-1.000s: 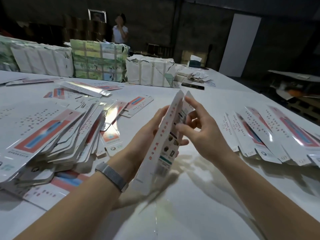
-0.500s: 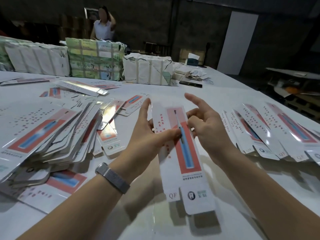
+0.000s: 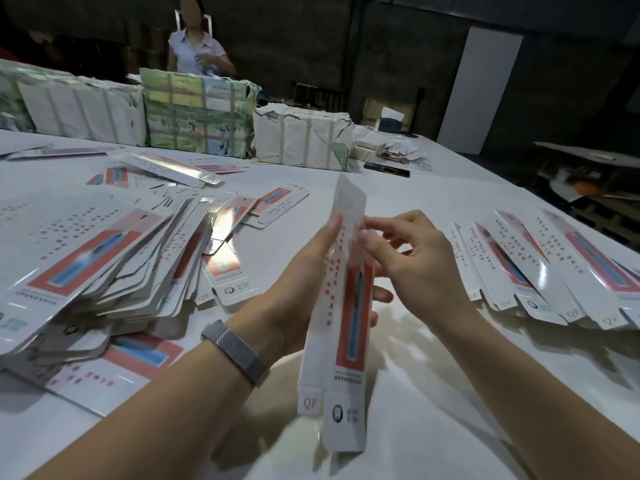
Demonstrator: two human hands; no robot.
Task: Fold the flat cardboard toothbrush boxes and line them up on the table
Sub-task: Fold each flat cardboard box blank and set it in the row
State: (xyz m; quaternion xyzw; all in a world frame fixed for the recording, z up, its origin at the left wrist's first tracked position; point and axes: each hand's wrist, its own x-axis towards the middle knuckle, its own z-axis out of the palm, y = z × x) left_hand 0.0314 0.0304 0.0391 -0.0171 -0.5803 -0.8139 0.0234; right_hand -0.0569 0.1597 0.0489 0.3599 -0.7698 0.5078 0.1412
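Both hands are closed on one toothbrush box point(image 3: 346, 306): the left hand point(image 3: 298, 292) is wrapped behind it, and its top is pinched by the right hand point(image 3: 412, 268). Creases should be pressed squarely before it is added to the folded row point(image 3: 554, 271) right of the hands. Half a second ago the box was held flatter, face up.

White toothbrush box point(image 3: 349, 306) bears a red panel with blue brush; table point(image 3: 450, 209) white.

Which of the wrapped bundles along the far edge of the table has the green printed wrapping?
The middle bundle, directly in front of the standing person. Its neighbours on either side are wrapped in plain white paper.
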